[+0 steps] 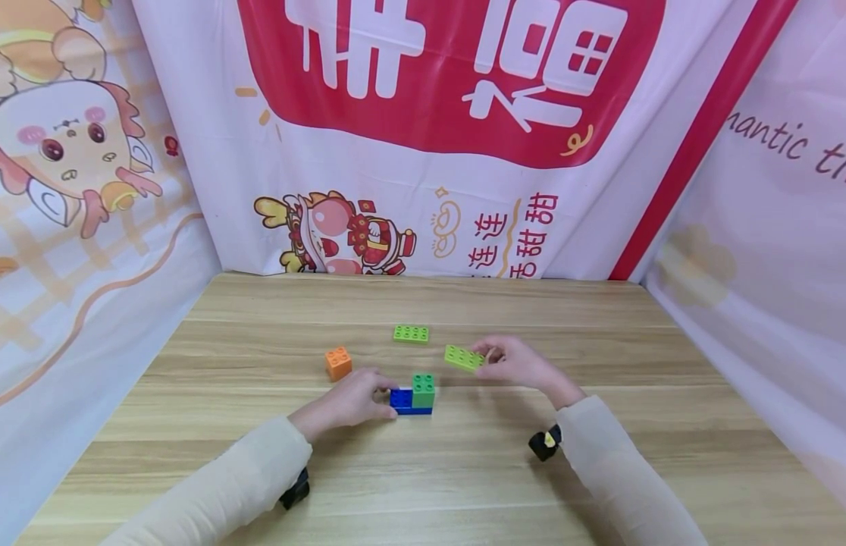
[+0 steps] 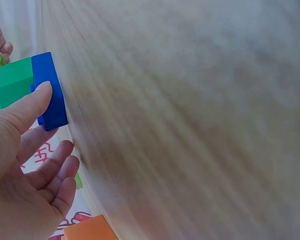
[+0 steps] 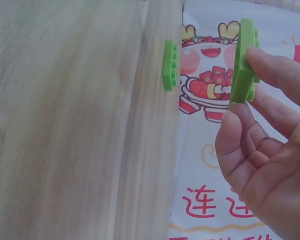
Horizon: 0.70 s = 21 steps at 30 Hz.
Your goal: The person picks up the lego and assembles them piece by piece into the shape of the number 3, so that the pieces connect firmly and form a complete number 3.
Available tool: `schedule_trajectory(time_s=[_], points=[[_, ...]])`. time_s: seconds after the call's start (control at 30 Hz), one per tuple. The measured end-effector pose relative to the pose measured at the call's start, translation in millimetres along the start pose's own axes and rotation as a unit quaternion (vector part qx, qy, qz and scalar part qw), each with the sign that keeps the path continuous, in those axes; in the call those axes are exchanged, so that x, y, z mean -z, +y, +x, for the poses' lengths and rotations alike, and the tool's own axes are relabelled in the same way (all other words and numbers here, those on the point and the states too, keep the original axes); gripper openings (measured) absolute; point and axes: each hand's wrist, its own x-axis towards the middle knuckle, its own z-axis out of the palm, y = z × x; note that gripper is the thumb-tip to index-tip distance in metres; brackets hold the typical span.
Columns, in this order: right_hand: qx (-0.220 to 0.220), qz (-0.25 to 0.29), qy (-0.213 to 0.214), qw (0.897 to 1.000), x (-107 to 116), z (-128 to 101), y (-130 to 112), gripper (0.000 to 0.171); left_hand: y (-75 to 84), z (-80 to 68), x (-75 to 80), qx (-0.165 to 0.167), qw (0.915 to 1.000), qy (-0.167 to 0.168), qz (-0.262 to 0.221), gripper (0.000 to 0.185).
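Printed banners (image 1: 423,136) enclose a wooden table (image 1: 600,455) on three sides. Right hand (image 1: 521,362): thumb and fingers (image 3: 275,67) pinch a lime plate (image 1: 464,357) by its edge and hold it clear of the table, just right of and slightly above the stack; the remaining fingers are loosely curled. Left hand (image 1: 351,400): thumb tip (image 2: 40,92) rests against the side of a blue brick (image 1: 402,400), the other fingers only lightly bent and beside the brick, whether they touch it cannot be told. A green brick (image 1: 424,389) sits on the right half of the blue brick, and the stack stands on the table near the centre front. An orange brick (image 1: 338,363) stands just left of the left hand, apart from it. A second lime plate (image 1: 412,334) lies flat on the table beyond the stack, well apart from both hands. Head view alone shows the full layout and both cream sleeves (image 1: 245,485). Left wrist view alone shows the thumb contact on the blue brick (image 2: 50,90), with the green brick (image 2: 12,80) against it and an orange corner (image 2: 90,230) at the frame's foot. Right wrist view alone shows the pinch on the held plate (image 3: 244,60), studs facing away from the palm, and the second plate (image 3: 169,65) edge-on at the table's far side.
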Motion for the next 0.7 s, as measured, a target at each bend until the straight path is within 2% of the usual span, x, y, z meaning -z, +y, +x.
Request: schedule_trajectory(time_s=[0.27,0.47,0.7], points=[[0.014,-0.005,-0.002,1.000,-4,1,-16,0.036,0.1,0.7,0.6,0.011,0.9999,-0.005,-0.005,0.042],[0.043,-0.010,-0.006,0.999,-9,4,-23,0.033,0.7,0.2,1.4,0.005,1.0000,-0.005,-0.005,0.042],[0.056,-0.022,-0.013,0.998,-14,7,-31,0.035,0.3,0.1,1.2,0.002,1.0000,-0.003,-0.008,0.041]])
